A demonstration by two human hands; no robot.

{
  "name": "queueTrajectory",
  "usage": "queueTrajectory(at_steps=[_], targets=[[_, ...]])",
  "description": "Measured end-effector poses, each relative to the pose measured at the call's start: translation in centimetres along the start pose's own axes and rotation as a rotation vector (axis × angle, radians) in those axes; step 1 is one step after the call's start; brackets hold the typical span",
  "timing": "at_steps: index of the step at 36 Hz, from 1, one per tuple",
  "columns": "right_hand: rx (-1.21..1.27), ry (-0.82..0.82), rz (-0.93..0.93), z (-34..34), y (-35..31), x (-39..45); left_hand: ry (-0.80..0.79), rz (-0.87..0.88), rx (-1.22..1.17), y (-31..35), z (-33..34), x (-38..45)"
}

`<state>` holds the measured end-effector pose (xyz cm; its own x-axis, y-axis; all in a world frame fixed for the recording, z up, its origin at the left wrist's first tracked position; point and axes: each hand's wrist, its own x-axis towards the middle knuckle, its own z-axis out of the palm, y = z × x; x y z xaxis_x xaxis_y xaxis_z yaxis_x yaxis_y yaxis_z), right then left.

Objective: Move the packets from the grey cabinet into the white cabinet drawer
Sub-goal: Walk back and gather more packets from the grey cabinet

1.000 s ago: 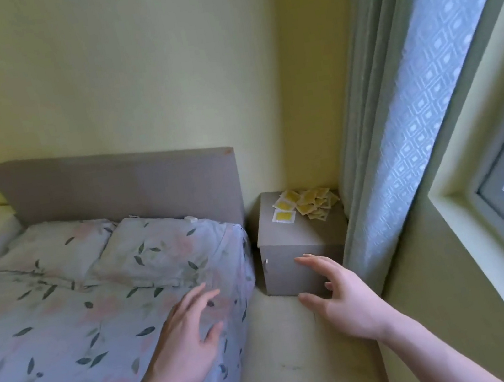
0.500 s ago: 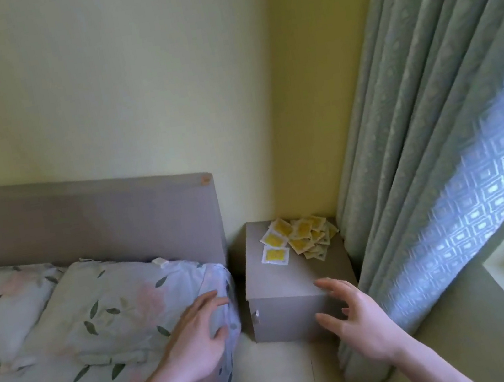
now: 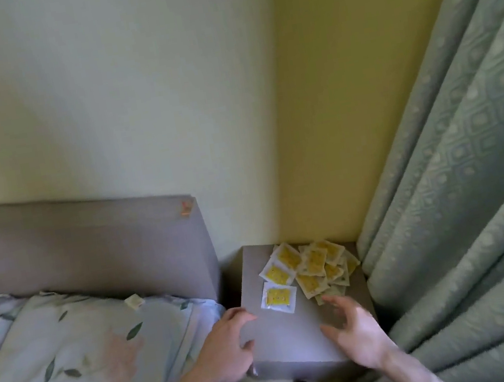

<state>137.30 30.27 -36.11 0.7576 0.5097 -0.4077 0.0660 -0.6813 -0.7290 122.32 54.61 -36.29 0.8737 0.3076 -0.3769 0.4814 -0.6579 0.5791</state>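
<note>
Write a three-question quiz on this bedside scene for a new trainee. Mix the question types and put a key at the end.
1. True or false: the packets lie on top of the grey cabinet.
2. What does the right hand hold? A) a packet B) the curtain C) nothing
3. Fill in: the lone small packet away from the pile lies on the ____.

Key
1. True; they are piled toward the back right of the top.
2. C; its fingers are spread just short of the pile, and the left hand is at the cabinet's left edge.
3. Pillow, near the headboard.
</note>
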Motion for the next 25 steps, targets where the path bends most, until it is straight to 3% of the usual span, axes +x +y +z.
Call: queueTrajectory(at_steps=[8, 15, 25], targets=[[-0.039, -0.109, 0.113, 0.5, 2.4, 15.8, -0.04, -0.106, 0.044, -1.1, 0.0, 11.8], [-0.186, -0.08, 0.135, 2.0, 1.4, 26.5, -0.114, -0.139, 0.006, -4.4, 2.7, 19.5], [-0.369, -0.076, 0.177, 8.2, 6.5, 39.7, -0.127, -0.074, -0.014, -9.5, 10.3, 30.1]])
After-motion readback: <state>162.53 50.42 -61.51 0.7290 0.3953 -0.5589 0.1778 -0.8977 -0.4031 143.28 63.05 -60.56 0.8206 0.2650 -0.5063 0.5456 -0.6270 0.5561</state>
